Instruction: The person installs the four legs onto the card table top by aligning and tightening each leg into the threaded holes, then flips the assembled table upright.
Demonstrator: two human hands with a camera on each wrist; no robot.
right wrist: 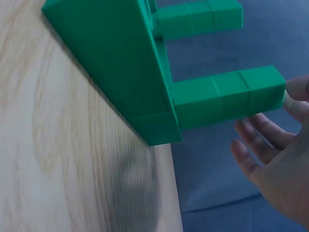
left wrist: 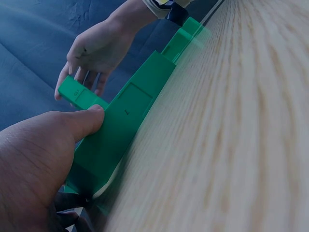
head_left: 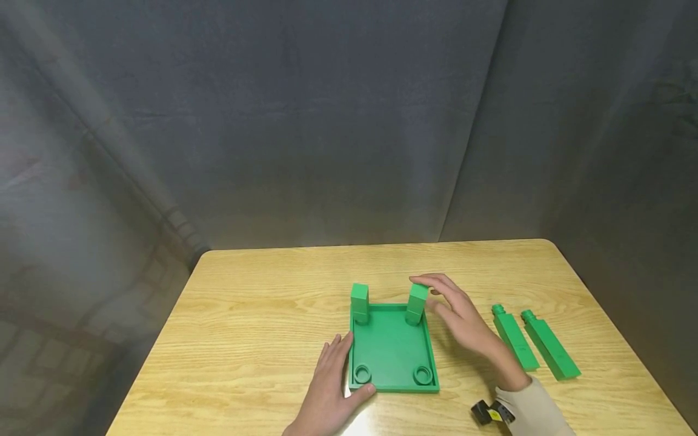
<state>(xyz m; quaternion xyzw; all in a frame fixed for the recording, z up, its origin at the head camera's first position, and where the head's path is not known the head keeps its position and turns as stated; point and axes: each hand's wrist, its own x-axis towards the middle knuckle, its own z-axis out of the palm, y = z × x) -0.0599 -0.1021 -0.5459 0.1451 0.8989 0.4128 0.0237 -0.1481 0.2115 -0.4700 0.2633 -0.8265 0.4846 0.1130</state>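
A green tabletop (head_left: 389, 354), raised at its rim, lies with its underside up on the wooden table. Legs stand upright at its two far corners: a left leg (head_left: 360, 298) and a right leg (head_left: 417, 301). Two round sockets, such as this one (head_left: 422, 375), show at the near corners. My left hand (head_left: 326, 387) holds the tabletop's near left corner, thumb at the front edge and fingers along the left side. Beside the right leg's upper end is my right hand (head_left: 460, 315), fingers loosely spread around it; whether they touch it is hard to tell.
Two loose green legs with threaded ends, a nearer-in one (head_left: 515, 340) and an outer one (head_left: 551, 346), lie on the wooden table (head_left: 251, 315) to the right. Dark grey curtains (head_left: 327, 121) hang behind the table and at both sides.
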